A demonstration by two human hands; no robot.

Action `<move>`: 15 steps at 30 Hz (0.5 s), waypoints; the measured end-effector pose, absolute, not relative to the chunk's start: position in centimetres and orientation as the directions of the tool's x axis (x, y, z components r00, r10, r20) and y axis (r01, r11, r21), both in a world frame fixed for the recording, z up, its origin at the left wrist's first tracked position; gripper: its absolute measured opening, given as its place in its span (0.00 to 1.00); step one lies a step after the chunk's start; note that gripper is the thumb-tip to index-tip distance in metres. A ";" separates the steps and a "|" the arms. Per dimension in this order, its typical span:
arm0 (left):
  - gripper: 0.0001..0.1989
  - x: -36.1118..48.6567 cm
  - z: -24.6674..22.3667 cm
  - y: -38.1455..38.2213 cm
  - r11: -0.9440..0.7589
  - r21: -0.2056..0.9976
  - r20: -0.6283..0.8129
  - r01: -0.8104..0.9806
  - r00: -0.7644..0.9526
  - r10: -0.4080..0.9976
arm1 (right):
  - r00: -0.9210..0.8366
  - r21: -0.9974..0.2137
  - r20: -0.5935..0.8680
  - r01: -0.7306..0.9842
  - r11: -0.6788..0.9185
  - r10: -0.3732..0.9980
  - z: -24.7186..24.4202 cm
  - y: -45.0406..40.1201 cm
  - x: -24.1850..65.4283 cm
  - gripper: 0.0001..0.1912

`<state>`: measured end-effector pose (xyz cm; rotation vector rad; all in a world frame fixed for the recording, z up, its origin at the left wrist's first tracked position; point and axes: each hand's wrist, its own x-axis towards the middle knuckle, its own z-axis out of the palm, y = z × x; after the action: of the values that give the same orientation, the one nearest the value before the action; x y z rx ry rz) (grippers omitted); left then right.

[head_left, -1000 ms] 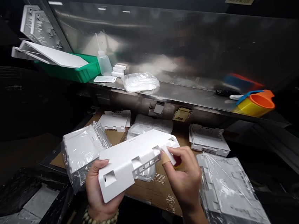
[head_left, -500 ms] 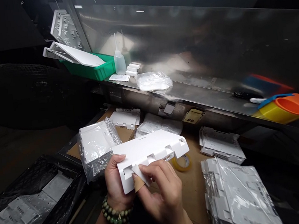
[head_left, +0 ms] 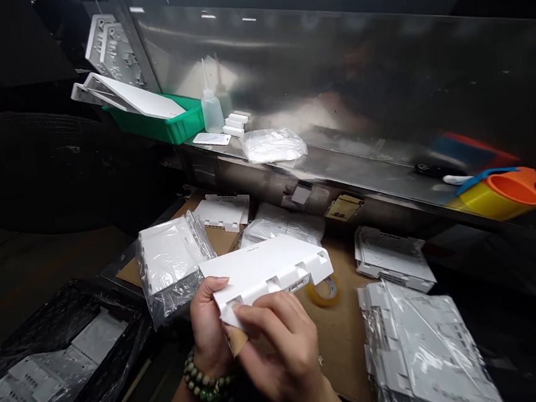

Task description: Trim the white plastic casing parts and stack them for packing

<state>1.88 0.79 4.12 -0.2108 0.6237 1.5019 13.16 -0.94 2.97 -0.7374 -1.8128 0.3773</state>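
My left hand (head_left: 209,327) is closed on the left end of a white plastic housing (head_left: 264,261), thumb on top. The housing is tilted, with a row of notches and port openings along the edge nearer me. My right hand (head_left: 281,339) is pinched at the housing's near left corner, its index finger at the end notch. A small folded white cloth (head_left: 230,318) shows between its fingers, mostly hidden and hard to tell from the white plastic. A tan wrap (head_left: 237,340) covers the right thumb tip.
Bagged white housings stand left (head_left: 171,254) and right (head_left: 424,344) on the cardboard-covered bench. Near them are loose housings (head_left: 391,255) and a tape roll (head_left: 324,291). The metal shelf holds a green bin (head_left: 178,127), a squeeze bottle (head_left: 212,111) and a yellow-orange holder (head_left: 499,194).
My right hand has moved slightly left along the housing's edge to its end corner, and less of the cloth shows. The left hand keeps its hold; the view has shifted a little.
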 end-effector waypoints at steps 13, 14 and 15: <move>0.30 2.1 3.9 0.7 0.136 0.207 -0.526 -0.969 0.007 0.851 | -0.253 -0.563 0.724 0.321 0.761 0.642 2.8 -1.0 13.2 0.07; 0.30 2.1 3.9 0.7 0.136 0.209 -0.523 -0.968 0.007 0.852 | -0.250 -0.566 0.721 0.325 0.757 0.646 2.8 -1.0 13.1 0.07; 0.30 2.1 3.9 0.7 0.141 0.208 -0.522 -0.968 0.012 0.853 | -0.250 -0.573 0.717 0.321 0.754 0.651 2.9 -1.1 13.1 0.07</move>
<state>2.10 0.70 3.87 -0.2324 0.6109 1.4392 13.08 -1.06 2.94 -0.7501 -1.8534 0.3751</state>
